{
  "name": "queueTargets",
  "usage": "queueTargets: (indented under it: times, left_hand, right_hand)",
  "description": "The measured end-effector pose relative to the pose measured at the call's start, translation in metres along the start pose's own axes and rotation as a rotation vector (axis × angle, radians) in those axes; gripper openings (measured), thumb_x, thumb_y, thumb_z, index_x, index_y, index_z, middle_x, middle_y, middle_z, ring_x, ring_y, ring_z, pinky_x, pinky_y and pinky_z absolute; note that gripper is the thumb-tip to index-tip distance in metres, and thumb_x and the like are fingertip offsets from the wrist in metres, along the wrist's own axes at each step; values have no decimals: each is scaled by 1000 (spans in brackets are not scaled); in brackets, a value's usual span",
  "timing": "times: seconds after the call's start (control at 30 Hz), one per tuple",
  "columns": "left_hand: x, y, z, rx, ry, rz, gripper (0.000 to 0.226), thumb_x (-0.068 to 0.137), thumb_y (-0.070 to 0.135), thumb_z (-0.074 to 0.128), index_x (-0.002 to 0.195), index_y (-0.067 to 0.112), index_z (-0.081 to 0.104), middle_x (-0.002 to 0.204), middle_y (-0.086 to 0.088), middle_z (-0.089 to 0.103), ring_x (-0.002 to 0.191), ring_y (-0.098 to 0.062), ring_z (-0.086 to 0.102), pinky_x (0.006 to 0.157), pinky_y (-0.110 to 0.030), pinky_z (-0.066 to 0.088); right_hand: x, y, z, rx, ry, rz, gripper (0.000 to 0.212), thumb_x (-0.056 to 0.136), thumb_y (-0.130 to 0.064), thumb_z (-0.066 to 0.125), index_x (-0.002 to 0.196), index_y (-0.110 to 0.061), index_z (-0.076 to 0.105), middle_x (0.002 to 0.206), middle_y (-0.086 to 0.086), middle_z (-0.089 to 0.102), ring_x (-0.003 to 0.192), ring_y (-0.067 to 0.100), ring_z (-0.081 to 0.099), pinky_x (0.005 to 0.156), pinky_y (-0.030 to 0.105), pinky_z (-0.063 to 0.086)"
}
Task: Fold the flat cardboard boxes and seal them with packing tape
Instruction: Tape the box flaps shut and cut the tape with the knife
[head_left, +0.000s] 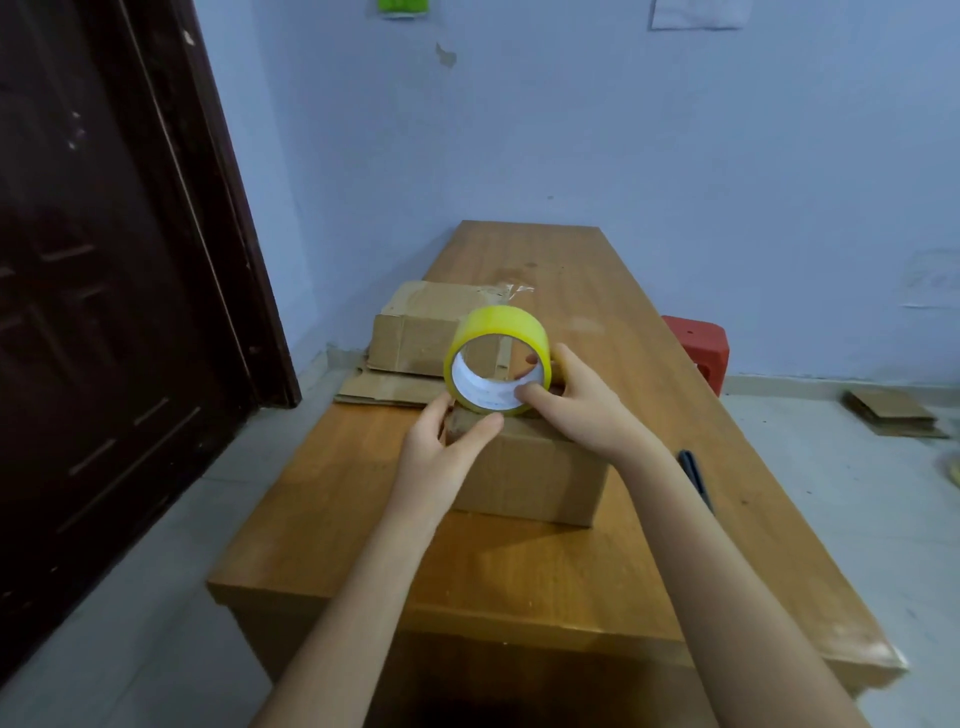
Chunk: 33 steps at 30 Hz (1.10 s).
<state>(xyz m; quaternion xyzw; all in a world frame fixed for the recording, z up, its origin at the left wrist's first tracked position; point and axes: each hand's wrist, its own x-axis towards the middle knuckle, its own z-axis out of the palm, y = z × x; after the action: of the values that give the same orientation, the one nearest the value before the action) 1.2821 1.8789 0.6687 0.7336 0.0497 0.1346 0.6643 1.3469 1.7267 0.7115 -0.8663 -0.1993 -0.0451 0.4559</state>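
Blue-walled room, dark door on the left, long wooden table (649, 415) running away from the camera. Cardboard box (535, 473) sits folded near the front edge, closed side up, contents not visible. Tape roll (496, 358) stands on edge on the box top, open core facing camera. Right hand (571, 400) grips the roll, finger hooked through the core. Left hand (447, 436) pinches at the roll's lower left, probably the tape's free end at the box's left edge. Seam likely runs left-right, so pull goes rightward. Flat cardboard stack (415, 338) lies behind, black pen (696, 478) right of the box
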Motion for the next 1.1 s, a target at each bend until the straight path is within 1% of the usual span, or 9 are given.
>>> queueTargets:
  times: [0.07,0.17,0.27,0.43,0.6,0.73,0.83,1.0,1.1]
  left_hand:
    - [3,1,6,111,-2,45,74,69,49,77,132,20,51,128,10,57,122,-9,50,103,-32,42]
    - [1,-3,8,330,43,110,79,75,50,70,141,17,39,139,9,46,131,-10,40,97,-20,34]
    - [2,-3,2,553,54,162,88,69,69,55,140,18,41,141,7,45,129,-14,42,96,-27,40]
    - [-1,1,1,748,83,221,80,79,64,53,140,13,41,145,1,43,133,-18,37,99,-33,39]
    - [-7,3,0,864,110,256,90,69,78,32,128,12,51,133,-3,54,127,-25,44,99,-42,42]
    - [-11,8,0,912,96,251,81,77,70,41,133,12,47,146,0,43,138,-25,31,108,-37,30]
    - [-12,12,-1,961,83,237,80,78,70,41,134,13,46,146,1,42,138,-25,30,108,-37,31]
    - [-10,17,-3,946,44,196,80,81,70,43,145,22,33,154,8,28,144,-22,18,109,-37,28]
    - [-10,20,-6,910,-2,172,81,81,70,42,149,31,22,156,12,20,145,-21,15,111,-39,26]
  right_hand:
    - [-1,2,0,14,23,-9,24,84,-31,62,104,-20,54,95,-13,62,95,12,60,93,43,46]
    - [0,4,2,17,35,-21,24,83,-33,62,101,-18,54,96,-7,64,95,15,61,91,45,47]
    - [1,4,3,33,41,-29,25,83,-32,62,101,-17,54,98,-4,65,96,16,62,91,46,48]
    - [-1,3,3,141,57,-41,22,86,-19,63,104,-11,53,100,-2,67,95,14,66,88,41,51]
    - [-2,0,4,144,79,-70,16,87,-12,57,102,-10,53,90,1,66,77,11,62,73,26,48]
    - [-1,-2,3,134,94,-64,9,87,-10,54,94,-14,51,79,-9,59,67,9,54,62,21,43]
    - [0,-2,5,115,106,-57,6,87,-11,54,93,-11,51,75,-10,56,58,7,49,56,16,40]
    - [-1,1,4,137,202,-37,12,89,-11,51,92,-1,46,72,1,45,61,13,39,59,28,35]
    - [-6,6,3,211,353,-25,8,87,-4,46,83,-3,39,69,1,38,60,9,33,55,24,29]
